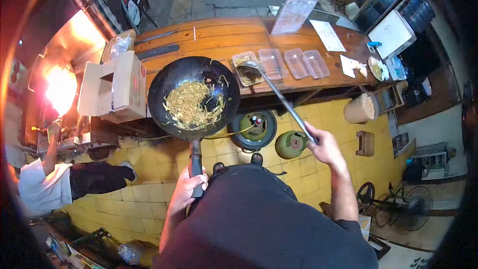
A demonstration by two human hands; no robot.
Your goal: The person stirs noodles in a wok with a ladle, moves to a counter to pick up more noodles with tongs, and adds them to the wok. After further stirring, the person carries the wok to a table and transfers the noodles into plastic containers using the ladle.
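My left hand (pixel 189 188) is closed round the black handle of a dark wok (pixel 162 77), held in front of the wooden counter. Fried noodles (pixel 193 105) with bits of green lie in the wok. In my right hand (pixel 324 145) is the long metal handle of a ladle (pixel 287 102). The ladle's bowl is over a clear plastic container (pixel 248 79) that has some noodles in it. Beside that container, to the right, stand other clear plastic containers (pixel 272 64), with no food visible in them.
A cardboard box (pixel 122 87) stands left of the wok. Further left, a person (pixel 45 182) is by a stove with a tall flame (pixel 60 89). Gas cylinders (pixel 290 144) are on the yellow floor. A menu stand (pixel 293 16) and papers (pixel 327 35) are on the counter (pixel 214 35).
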